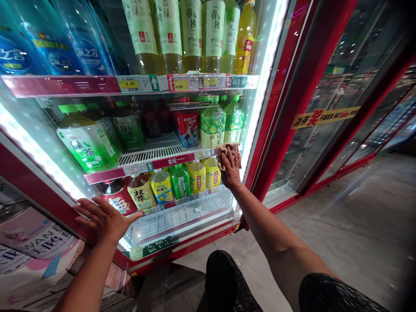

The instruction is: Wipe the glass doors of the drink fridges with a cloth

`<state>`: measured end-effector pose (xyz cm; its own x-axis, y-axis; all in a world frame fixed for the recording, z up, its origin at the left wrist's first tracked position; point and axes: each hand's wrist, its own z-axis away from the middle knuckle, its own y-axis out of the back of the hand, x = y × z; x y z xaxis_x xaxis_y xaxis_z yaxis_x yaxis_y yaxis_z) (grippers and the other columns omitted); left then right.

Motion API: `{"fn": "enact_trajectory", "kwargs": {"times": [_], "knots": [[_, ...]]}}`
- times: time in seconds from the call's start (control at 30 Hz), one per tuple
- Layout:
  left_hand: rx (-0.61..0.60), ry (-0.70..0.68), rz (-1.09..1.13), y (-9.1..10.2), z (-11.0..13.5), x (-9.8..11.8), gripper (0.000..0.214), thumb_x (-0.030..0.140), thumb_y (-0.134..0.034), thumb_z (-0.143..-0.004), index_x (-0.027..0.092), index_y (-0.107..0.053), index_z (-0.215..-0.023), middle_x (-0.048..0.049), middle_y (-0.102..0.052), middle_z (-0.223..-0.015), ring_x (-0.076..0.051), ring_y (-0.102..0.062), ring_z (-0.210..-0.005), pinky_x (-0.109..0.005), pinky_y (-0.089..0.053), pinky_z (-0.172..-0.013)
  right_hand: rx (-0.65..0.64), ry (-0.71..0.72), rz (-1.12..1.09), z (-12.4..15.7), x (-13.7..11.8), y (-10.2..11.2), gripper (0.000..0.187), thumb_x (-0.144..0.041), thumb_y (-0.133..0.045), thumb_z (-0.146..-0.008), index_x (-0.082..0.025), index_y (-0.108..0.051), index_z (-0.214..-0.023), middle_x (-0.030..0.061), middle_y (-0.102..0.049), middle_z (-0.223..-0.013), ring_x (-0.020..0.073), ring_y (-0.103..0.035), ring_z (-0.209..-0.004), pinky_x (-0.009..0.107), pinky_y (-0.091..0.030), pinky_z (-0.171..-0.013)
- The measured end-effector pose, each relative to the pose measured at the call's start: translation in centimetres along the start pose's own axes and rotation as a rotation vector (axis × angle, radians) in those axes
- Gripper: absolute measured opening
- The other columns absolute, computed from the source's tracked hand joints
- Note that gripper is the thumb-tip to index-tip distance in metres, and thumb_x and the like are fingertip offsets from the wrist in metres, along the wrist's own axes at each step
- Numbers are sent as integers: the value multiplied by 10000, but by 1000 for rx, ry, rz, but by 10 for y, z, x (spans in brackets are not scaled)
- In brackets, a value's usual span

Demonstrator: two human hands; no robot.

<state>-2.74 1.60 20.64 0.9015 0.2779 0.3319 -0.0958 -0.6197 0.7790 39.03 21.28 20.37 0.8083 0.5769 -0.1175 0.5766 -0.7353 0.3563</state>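
Note:
My right hand [231,167] presses a crumpled tan cloth [230,146] against the right end of the middle shelf's front strip [169,160], just below the green tea bottles [213,123]. My left hand [105,219] has its fingers spread, with nothing in it. It is at the lower left edge of the lit drinks fridge, close to a red-labelled bottle [119,196]; whether it touches the frame I cannot tell. Behind the strip, a large green tea bottle [87,143] stands at the left and a red carton [187,128] nearer the right.
Tall bottles [191,32] fill the upper shelf. A lower row holds several small drinks, among them a green bottle [180,182], above a white wire rack [182,216]. Red-framed glass doors [312,117] run along the right. Printed cartons [35,247] stand at the left; grey floor [351,199] lies at the right.

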Motion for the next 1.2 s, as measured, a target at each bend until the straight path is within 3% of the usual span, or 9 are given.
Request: {"fn": "enact_trajectory", "kwargs": {"times": [0.2,0.43,0.63,0.77,0.93,1.1,1.2], "knots": [[-21,-15,10,-2,-1,-5,1606,840,-703,-610,-108,174,-1565,-436,336,-1565,-509,382,-1475,-767,126,-1160,75,-81,-34,21,7,-4,673,-287,-379,-1036,-288,-171,-1675,104,-194,-1758,279,-79,-1643,675,-137,-1290],[8,-44,10,-5,0,-7,1597,829,-701,-630,-105,204,-1557,-446,333,-1561,-540,362,-1474,-759,140,-1157,82,-150,-68,-17,23,11,641,-331,-360,-1050,-262,-213,-1670,92,-203,-1757,250,-77,-1644,606,-136,-1312],[7,-33,21,-5,0,-6,1596,843,-684,-631,-110,202,-1555,-453,318,-1562,-543,352,-1480,-757,137,-1158,143,-263,-67,9,19,2,650,-296,-316,-1038,-230,-200,-1674,105,-183,-1759,258,-3,-1646,640,-126,-1301],[11,-36,26,-4,1,-4,1569,843,-662,-656,-116,193,-1555,-464,305,-1559,-564,330,-1481,-762,133,-1156,119,-264,-1,-6,26,9,657,-287,-318,-1025,-202,-217,-1669,113,-182,-1758,250,-13,-1645,613,-148,-1306],[34,-44,37,-5,3,-4,1538,881,-611,-687,-97,183,-1569,-439,311,-1575,-532,343,-1490,-740,146,-1168,108,-332,103,-14,53,20,620,-312,-355,-1003,-197,-364,-1612,130,-272,-1728,273,-23,-1642,654,-97,-1297],[26,-47,50,-5,4,-3,1523,868,-623,-709,-107,170,-1570,-434,317,-1577,-518,360,-1488,-725,167,-1172,232,-500,-41,13,74,19,672,-228,-294,-963,-81,-297,-1619,216,-220,-1721,288,-77,-1634,683,-118,-1284],[11,-20,50,-3,4,-1,1550,870,-650,-688,-112,161,-1571,-429,318,-1580,-505,370,-1487,-717,173,-1174,231,-489,-104,1,78,20,721,-208,-333,-927,-74,-257,-1632,208,-177,-1734,299,-46,-1637,700,-99,-1280]]}}
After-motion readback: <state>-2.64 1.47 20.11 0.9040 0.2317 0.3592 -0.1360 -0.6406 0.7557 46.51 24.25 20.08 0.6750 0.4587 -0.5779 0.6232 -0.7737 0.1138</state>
